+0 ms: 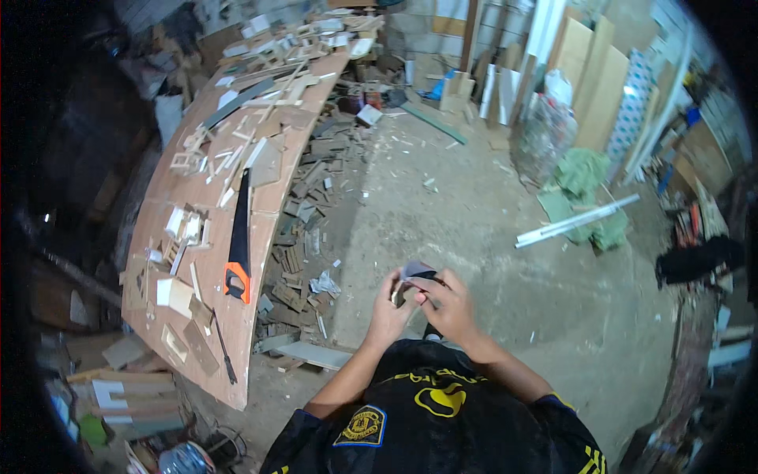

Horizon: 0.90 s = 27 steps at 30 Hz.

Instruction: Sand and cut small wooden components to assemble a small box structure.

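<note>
My left hand [385, 312] and my right hand [450, 308] meet in front of my body, both with fingers closed on a small grey and dark object [418, 269], too small to make out clearly. The right fingers lie across it, and the left ones curl at its side. To the left, a handsaw [238, 278] with a dark blade and orange handle lies on a long wooden board [146, 288], along with a thin dark rod [225, 355], pale offcuts [174, 292] and small wooden assemblies [188, 225].
Scrap wood [312, 182] litters the concrete floor [537, 308] beside the board. Upright planks [584, 67], a bulging plastic bag [545, 126], green cloth [580, 178] and white strips [576, 221] are at the right. A water jug [181, 458] sits at lower left.
</note>
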Motion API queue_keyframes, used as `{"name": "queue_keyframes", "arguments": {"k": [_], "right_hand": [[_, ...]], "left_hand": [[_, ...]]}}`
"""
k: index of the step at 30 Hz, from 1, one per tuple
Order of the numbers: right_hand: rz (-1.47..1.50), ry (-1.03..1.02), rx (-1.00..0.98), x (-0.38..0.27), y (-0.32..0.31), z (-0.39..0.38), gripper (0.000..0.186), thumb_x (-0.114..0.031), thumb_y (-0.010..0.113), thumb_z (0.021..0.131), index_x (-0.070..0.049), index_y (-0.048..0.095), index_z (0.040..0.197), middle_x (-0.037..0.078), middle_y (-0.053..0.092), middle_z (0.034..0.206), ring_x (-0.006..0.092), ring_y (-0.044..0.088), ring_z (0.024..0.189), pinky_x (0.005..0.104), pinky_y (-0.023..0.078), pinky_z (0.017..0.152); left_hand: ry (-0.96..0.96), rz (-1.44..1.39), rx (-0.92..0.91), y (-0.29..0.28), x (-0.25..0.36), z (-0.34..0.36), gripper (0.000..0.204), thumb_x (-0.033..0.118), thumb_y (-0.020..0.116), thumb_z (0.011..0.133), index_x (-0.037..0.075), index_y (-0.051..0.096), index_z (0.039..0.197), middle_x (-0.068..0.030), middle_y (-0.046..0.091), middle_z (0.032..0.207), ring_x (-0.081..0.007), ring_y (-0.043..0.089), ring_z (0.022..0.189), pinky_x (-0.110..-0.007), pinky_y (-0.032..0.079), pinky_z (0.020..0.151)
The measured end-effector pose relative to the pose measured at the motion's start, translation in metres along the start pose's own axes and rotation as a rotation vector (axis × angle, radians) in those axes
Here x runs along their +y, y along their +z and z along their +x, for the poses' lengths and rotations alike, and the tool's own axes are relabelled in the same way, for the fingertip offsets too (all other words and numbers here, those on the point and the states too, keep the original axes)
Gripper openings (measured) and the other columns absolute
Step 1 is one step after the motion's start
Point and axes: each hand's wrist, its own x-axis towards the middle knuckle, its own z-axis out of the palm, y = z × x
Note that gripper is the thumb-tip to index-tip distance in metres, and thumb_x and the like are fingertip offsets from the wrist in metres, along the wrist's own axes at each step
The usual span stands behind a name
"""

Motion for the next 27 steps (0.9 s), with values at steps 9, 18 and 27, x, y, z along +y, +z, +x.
{"name": "queue_keyframes", "arguments": {"k": [9,18,27], "right_hand": [[0.057,-0.466,-0.433,0.021,0.055,0.135,0.032,-0.014,0.068,0.076,-0.012,0.068,0.108,0.01,0.058,0.113,0.0324,0.053,0.101,0.0423,0.044,0.089],[0.05,-0.311,-0.578,0.025,0.153,0.276,0.035,-0.013,0.064,0.081,-0.012,0.067,0.116,0.012,0.061,0.108,0.0303,0.057,0.093,0.038,0.048,0.082],[0.27,0.089,-0.875,0.032,0.245,0.422,0.026,-0.013,0.06,0.089,-0.01,0.066,0.114,0.009,0.068,0.092,0.0157,0.063,0.075,0.0278,0.049,0.069]], "left_hand": [[0.057,-0.466,0.571,-0.03,0.013,0.067,0.029,0.014,0.06,0.094,0.002,0.056,0.12,-0.0042,0.062,0.106,-0.0092,0.059,0.09,-0.023,0.049,0.072],[0.103,-0.363,0.563,-0.124,0.017,0.193,0.045,0.002,0.044,0.084,0.002,0.05,0.129,-0.0053,0.058,0.112,-0.0145,0.06,0.091,-0.029,0.053,0.08],[0.011,-0.46,0.454,-0.236,0.048,0.302,0.03,0.013,0.052,0.094,0.003,0.053,0.122,-0.0021,0.058,0.09,-0.0088,0.056,0.07,-0.024,0.047,0.06]]}}
